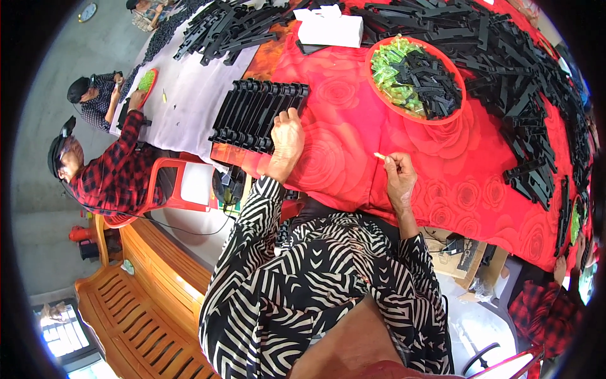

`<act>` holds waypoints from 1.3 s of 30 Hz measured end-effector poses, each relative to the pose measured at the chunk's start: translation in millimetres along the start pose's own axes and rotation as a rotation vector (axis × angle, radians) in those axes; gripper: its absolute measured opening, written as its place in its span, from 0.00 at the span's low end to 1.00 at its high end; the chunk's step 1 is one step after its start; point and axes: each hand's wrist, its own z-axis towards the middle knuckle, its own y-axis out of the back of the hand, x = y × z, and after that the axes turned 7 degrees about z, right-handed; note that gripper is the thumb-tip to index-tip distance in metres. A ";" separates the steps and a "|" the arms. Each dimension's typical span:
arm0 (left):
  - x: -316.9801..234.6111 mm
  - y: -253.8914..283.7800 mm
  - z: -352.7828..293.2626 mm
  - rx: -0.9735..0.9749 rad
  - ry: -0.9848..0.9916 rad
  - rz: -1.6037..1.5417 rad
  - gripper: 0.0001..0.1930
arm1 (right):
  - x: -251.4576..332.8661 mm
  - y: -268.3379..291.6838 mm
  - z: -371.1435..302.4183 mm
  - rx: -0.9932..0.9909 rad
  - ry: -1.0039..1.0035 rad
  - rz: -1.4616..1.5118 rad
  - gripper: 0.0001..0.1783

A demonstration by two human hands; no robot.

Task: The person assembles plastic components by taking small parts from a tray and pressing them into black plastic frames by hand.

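On the red rose-patterned tablecloth (pixel 334 148), several long black plastic parts (pixel 252 117) lie side by side in a neat row. My left hand (pixel 287 140) is at the near right end of this row, its fingers curled over the end of a black plastic part. To the right, apart from the row, my right hand (pixel 400 180) pinches a small pale piece (pixel 379 155) between thumb and fingertips. Beyond it stands a red basin (pixel 464 98) with small yellow-green clear pieces (pixel 398 60) on its left side and small black pieces (pixel 432 82) on its right.
Large heaps of black plastic parts (pixel 480 50) cover the back and right of the table. A white tissue box (pixel 331 30) stands at the back. On the left, a person in a checked shirt (pixel 110 170) sits by a red chair (pixel 180 183). A wooden bench (pixel 145 309) is behind.
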 end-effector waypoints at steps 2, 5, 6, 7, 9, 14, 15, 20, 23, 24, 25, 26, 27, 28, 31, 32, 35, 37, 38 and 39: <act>-0.7 1.1 0.6 0.011 0.000 0.034 0.10 | -1.2 -1.7 -0.8 -0.014 0.001 0.049 0.04; -4.5 21.0 3.4 -0.045 0.017 0.061 0.17 | -3.7 -6.0 -0.9 0.009 0.028 0.013 0.03; -3.4 28.3 5.0 -0.066 0.026 0.061 0.17 | -4.3 -10.3 -1.2 0.014 0.035 0.037 0.03; -2.4 36.1 7.4 -0.105 0.001 0.052 0.16 | -4.5 -13.6 -1.5 0.021 0.042 0.063 0.03; -28.3 39.5 20.2 -0.160 -0.100 -0.117 0.14 | -8.1 -0.5 -1.7 -0.052 -0.044 0.107 0.04; -67.4 50.8 1.6 -0.113 -0.299 -0.313 0.09 | 6.0 5.3 1.9 -0.044 -0.082 0.201 0.04; -81.4 46.3 -7.5 -0.099 -0.344 -0.383 0.09 | 8.8 16.2 6.6 -0.064 -0.072 0.189 0.04; -100.6 27.8 -37.3 -0.056 -0.404 -0.533 0.09 | 18.8 79.4 41.5 -0.242 0.135 -0.523 0.07; -96.7 23.0 -36.3 -0.079 -0.407 -0.490 0.09 | 8.7 104.6 54.5 -0.242 0.154 -0.741 0.09; -95.4 22.2 -37.9 -0.081 -0.424 -0.508 0.09 | 5.5 106.1 57.5 -0.228 0.130 -0.778 0.09; -95.4 23.0 -37.8 -0.064 -0.408 -0.486 0.10 | 6.1 109.0 59.9 -0.218 0.104 -0.814 0.10; -95.8 22.9 -37.0 -0.046 -0.390 -0.462 0.10 | 7.3 113.3 60.9 -0.263 0.103 -0.799 0.12; -96.2 22.4 -36.7 -0.047 -0.404 -0.477 0.10 | 7.4 122.0 61.8 -0.280 0.099 -0.811 0.12; -96.6 21.5 -36.1 -0.035 -0.399 -0.486 0.10 | 8.0 132.1 63.8 -0.391 0.159 -0.842 0.14; -95.9 18.9 -36.0 -0.019 -0.392 -0.484 0.11 | 24.4 162.5 72.1 -0.633 0.242 -0.996 0.20; -94.6 18.3 -35.8 -0.019 -0.389 -0.483 0.11 | 31.5 172.4 76.4 -0.761 0.266 -1.114 0.23; -96.3 19.9 -35.0 -0.017 -0.392 -0.485 0.10 | 34.0 208.5 90.4 -0.919 0.101 -1.273 0.30; -96.3 20.2 -34.7 -0.019 -0.386 -0.479 0.10 | 31.1 221.3 100.1 -0.928 0.012 -1.293 0.31; -96.2 18.9 -35.4 -0.021 -0.389 -0.471 0.10 | 29.2 226.6 103.6 -0.935 -0.079 -1.312 0.31; -94.8 20.1 -35.3 -0.023 -0.392 -0.459 0.11 | 26.4 232.3 106.7 -0.932 -0.075 -1.306 0.31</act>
